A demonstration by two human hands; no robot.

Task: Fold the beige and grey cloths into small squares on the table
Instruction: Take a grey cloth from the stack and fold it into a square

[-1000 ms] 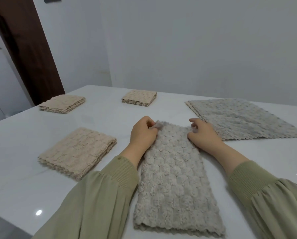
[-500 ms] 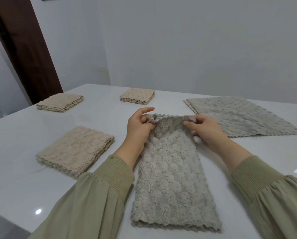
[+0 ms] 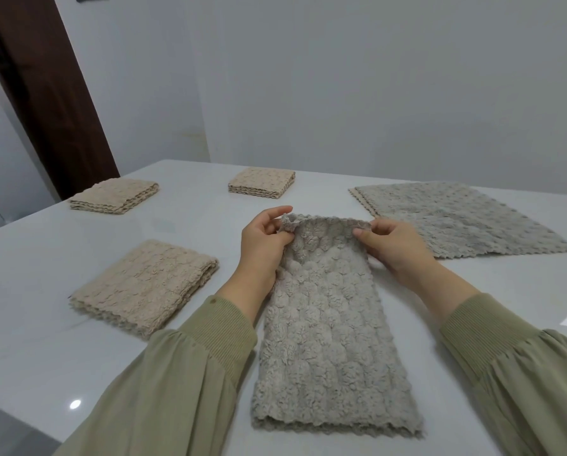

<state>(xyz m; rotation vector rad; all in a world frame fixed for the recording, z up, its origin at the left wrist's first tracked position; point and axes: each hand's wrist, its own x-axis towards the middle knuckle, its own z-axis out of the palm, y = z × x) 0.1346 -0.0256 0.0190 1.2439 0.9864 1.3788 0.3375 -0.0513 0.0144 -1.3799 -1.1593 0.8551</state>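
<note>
**Far end rising**

Lifted since a second ago, the far end of the grey cloth (image 3: 324,340) is hanging pinched, left hand (image 3: 262,248) and right hand (image 3: 394,251) each gripping a corner. Its near end is lying at the near edge of the table (image 3: 45,274); keeping both corners level matters.

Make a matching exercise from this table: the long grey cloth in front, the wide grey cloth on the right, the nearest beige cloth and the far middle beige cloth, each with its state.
Things:
1. long grey cloth
2. wide grey cloth
3. nearest beige cloth
4. far middle beige cloth

States:
A. small folded square, untouched, far side
B. far end raised, pinched by left hand and right hand
C. folded rectangle, near left side
D. lying flat, widest, untouched

Pairs: 1-B, 2-D, 3-C, 4-A
</note>
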